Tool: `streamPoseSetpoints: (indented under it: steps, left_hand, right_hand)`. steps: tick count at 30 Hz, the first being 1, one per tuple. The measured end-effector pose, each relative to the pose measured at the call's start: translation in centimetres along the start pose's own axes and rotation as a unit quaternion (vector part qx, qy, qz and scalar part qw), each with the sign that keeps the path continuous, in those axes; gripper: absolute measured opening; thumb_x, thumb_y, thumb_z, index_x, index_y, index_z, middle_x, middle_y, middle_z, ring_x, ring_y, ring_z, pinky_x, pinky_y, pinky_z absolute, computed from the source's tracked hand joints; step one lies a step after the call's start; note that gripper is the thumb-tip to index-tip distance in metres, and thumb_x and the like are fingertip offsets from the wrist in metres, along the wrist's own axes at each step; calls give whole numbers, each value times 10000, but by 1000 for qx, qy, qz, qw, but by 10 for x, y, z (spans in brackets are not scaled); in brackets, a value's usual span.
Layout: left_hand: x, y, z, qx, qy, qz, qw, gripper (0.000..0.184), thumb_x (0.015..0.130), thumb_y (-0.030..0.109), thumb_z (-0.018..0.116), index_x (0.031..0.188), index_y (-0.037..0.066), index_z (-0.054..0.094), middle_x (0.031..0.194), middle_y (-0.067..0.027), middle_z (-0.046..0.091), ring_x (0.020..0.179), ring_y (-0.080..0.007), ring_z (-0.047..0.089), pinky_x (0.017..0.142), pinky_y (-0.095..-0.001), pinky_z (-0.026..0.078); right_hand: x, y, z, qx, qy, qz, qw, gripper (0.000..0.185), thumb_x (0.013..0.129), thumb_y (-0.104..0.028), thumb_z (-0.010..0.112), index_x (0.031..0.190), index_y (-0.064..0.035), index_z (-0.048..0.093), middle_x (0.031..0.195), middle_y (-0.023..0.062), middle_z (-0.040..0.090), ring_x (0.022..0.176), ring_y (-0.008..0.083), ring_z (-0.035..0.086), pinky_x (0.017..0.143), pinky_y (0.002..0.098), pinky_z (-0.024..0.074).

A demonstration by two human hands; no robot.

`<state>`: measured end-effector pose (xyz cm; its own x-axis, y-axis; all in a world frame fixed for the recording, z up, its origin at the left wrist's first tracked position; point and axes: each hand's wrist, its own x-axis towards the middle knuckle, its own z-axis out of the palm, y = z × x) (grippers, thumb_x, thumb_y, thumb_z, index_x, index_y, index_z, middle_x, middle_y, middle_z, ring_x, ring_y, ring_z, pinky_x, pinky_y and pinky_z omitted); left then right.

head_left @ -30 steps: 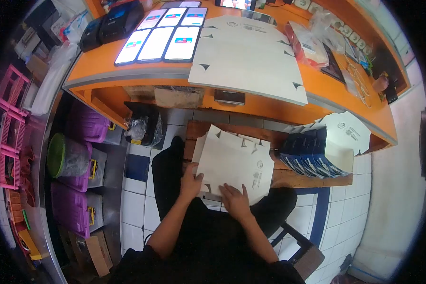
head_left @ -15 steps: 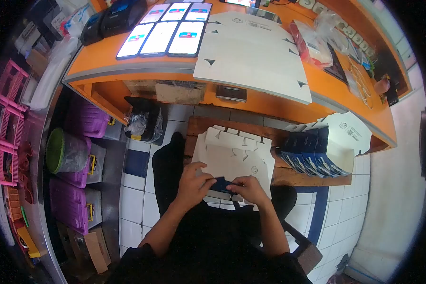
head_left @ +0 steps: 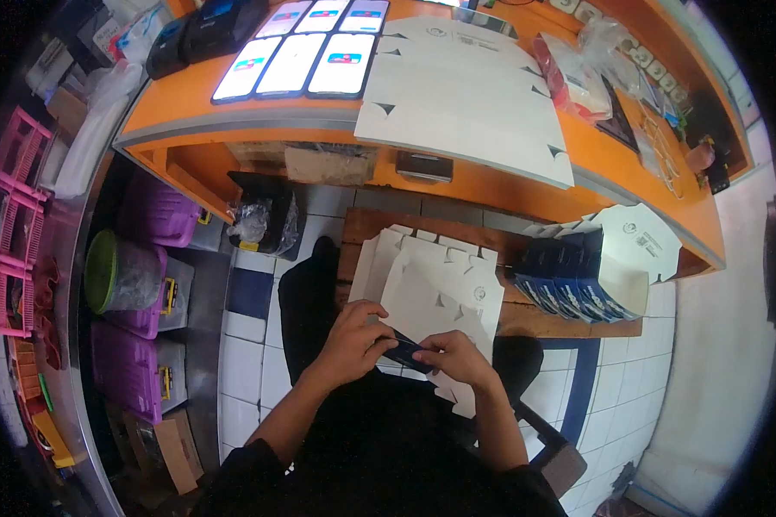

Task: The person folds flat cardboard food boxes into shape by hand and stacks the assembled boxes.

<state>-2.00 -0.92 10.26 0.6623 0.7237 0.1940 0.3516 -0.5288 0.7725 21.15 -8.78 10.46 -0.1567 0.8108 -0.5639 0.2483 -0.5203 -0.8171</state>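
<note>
A white cardboard box blank [head_left: 447, 277] with cut slots and a small round print lies over other flat blanks in front of me. Its near edge is turned up and shows a dark blue outer side [head_left: 405, 351]. My left hand [head_left: 351, 345] pinches the left part of that blue edge between thumb and fingers. Closed on the same edge a little to the right is my right hand [head_left: 459, 356], thumb on the blue face. To the right, several folded blue and white boxes [head_left: 569, 267] stand nested in a row on the wooden bench [head_left: 504, 319].
Across the orange desk [head_left: 172, 112] lie several lit phones [head_left: 283, 65] and a stack of flat white blanks [head_left: 466, 103]. Purple-lidded bins [head_left: 128, 362] and a green-rimmed bucket [head_left: 102, 271] stand at the left. A dark chair part [head_left: 565, 465] is at my lower right.
The box blank has turned clockwise and come nearer to me, its lower right corner now lower. Both hands moved slightly down with it, and the blue edge now slants down to the right.
</note>
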Motion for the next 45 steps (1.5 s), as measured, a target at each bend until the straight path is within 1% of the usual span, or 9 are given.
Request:
streamPoseSetpoints:
  steps: [12, 15, 18, 25, 33, 38, 40, 42, 45]
  left_hand:
    - [-4, -9, -3, -136, -94, -142, 976, 232, 910, 243, 744, 1036, 54, 694, 1456, -198, 452, 1295, -385, 515, 1071, -458, 431]
    - [-12, -24, -5, -70, -1, -132, 989, 201, 882, 175, 769, 988, 27, 683, 1424, -184, 476, 1226, -354, 570, 1004, -424, 481]
    - [-13, -23, -8, -140, 64, -210, 965, 192, 894, 180, 759, 964, 22, 674, 1396, -193, 498, 1233, -355, 565, 1000, -426, 478]
    - [-7, 15, 7, 39, 81, -39, 995, 156, 848, 132, 770, 903, 19, 677, 1290, -172, 548, 1248, -386, 498, 1018, -466, 433]
    - [-7, 35, 25, 48, 52, 41, 997, 144, 824, 125, 777, 862, 16, 691, 1187, -144, 586, 1224, -386, 503, 1014, -482, 432]
    - [-14, 18, 41, 21, 197, -78, 977, 135, 821, 116, 795, 899, 36, 718, 1161, -148, 595, 1205, -363, 518, 1016, -466, 416]
    - [-18, 19, 48, 14, 221, -87, 971, 131, 829, 119, 790, 904, 35, 722, 1155, -153, 599, 1190, -363, 527, 1014, -465, 417]
    - [-16, 23, 53, 7, 250, -83, 965, 129, 836, 122, 785, 908, 33, 726, 1149, -159, 602, 1175, -364, 536, 1012, -463, 418]
    - [-19, 30, 60, 54, 230, -37, 971, 122, 848, 133, 769, 922, 42, 736, 1151, -157, 610, 1149, -365, 550, 1005, -470, 422]
  right_hand:
    - [-29, -15, 0, -143, 35, -86, 985, 320, 853, -320, 792, 980, -27, 764, 875, 154, 741, 818, 277, 706, 779, 390, 534]
    - [-53, -16, -1, -338, 102, -160, 922, 319, 866, -386, 747, 978, -88, 780, 987, 125, 755, 1055, 332, 665, 1021, 470, 418]
    - [-58, -8, -2, -364, 219, -140, 895, 205, 846, -283, 751, 931, -99, 775, 975, 73, 755, 1032, 297, 660, 1008, 472, 410]
    - [-43, -22, 21, -467, 441, -196, 741, 63, 780, -133, 754, 843, -129, 754, 771, 9, 678, 943, 221, 615, 1016, 550, 369]
    - [-43, -20, 33, -586, 350, -217, 698, 97, 750, -139, 779, 842, -121, 751, 903, -18, 711, 1043, 233, 597, 1126, 649, 253]
    - [-33, 3, 23, -426, 573, -295, 635, 388, 851, -168, 758, 1225, -159, 657, 1348, 182, 511, 1266, 288, 514, 1116, 733, 135]
    - [-30, -1, 33, -309, 561, -286, 713, 600, 881, -202, 767, 1420, -202, 504, 1442, 273, 373, 1349, 307, 426, 1099, 714, 219]
    - [-18, 6, 47, 231, 348, -197, 887, 678, 943, -255, 710, 1517, -218, 351, 1484, 195, 369, 1379, 299, 385, 1043, 659, 364]
    - [-9, 5, 57, 530, 210, -51, 820, 671, 1020, -327, 596, 1559, -204, 214, 1458, 77, 427, 1243, 276, 508, 940, 570, 494]
